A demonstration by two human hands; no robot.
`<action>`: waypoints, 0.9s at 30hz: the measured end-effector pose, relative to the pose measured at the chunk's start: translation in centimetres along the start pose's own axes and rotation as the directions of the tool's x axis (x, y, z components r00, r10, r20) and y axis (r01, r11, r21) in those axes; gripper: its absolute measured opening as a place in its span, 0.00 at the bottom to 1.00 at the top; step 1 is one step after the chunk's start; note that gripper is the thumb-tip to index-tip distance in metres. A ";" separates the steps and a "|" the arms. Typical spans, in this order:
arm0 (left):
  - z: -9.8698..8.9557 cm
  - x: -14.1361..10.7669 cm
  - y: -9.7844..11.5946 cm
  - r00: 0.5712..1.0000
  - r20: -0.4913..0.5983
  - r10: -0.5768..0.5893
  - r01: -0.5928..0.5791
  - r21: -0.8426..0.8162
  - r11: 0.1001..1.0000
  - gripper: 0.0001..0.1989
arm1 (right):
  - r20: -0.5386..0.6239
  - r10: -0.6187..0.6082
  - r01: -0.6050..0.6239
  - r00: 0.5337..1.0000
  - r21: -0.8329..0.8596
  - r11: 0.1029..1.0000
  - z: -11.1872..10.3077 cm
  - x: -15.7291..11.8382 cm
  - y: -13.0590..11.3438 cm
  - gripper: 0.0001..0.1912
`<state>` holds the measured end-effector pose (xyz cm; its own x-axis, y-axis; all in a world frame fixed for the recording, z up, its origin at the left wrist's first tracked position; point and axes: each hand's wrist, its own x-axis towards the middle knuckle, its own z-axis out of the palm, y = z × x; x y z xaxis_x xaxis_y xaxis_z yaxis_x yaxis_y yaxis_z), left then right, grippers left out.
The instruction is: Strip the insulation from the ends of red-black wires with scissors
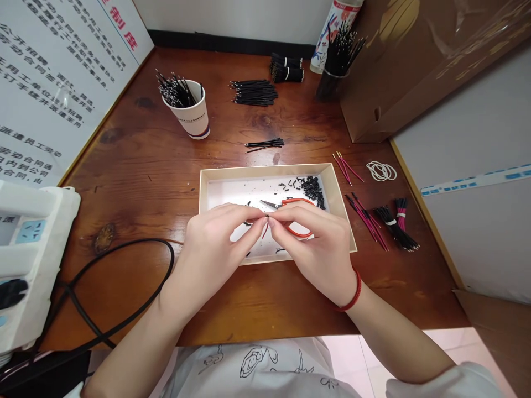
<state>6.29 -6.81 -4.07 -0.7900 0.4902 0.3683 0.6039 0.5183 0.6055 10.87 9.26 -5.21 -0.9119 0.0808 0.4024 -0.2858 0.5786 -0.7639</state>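
The left hand (213, 237) and right hand (319, 243) are pinching a wire (265, 229), thumbs and forefingers closed on it, the two pairs of tips almost meeting. The wire is looking thin and short, reddish below and dark at the top, partly hidden by the fingers. Its long axis is running toward the near edge of the table (249, 318), the lower end pointing there and slanting slightly left. It is hanging over the tray (257, 173), where scissors (286, 201) are lying beneath the fingers and clippings (312, 190) are crowding the far right corner.
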 end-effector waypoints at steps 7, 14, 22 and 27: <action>0.3 0.1 -0.1 0.997 -0.007 0.071 -0.071 0.027 0.997 0.05 | 0.008 -0.125 0.124 0.992 -0.171 0.977 0.2 -0.3 -0.2 0.08; 0.3 0.1 0.0 1.000 -0.010 0.029 -0.029 0.007 1.000 0.05 | -0.018 -0.216 0.203 0.976 -0.268 0.942 0.7 -0.6 0.0 0.07; 0.2 0.1 -0.3 0.999 0.000 0.043 -0.043 -0.004 0.999 0.05 | -0.029 -0.228 0.207 0.973 -0.322 0.924 0.7 -0.6 0.1 0.07; -0.1 0.2 0.1 0.982 0.095 -0.164 0.176 -0.140 0.974 0.05 | 0.003 -0.207 0.199 0.978 -0.281 0.939 0.4 -0.4 -0.1 0.07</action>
<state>6.20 -6.70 -3.89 -0.8647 0.4629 0.1952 0.4343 0.4935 0.7536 11.11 8.88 -5.51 -0.8340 -0.0426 0.5501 -0.3670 0.7874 -0.4954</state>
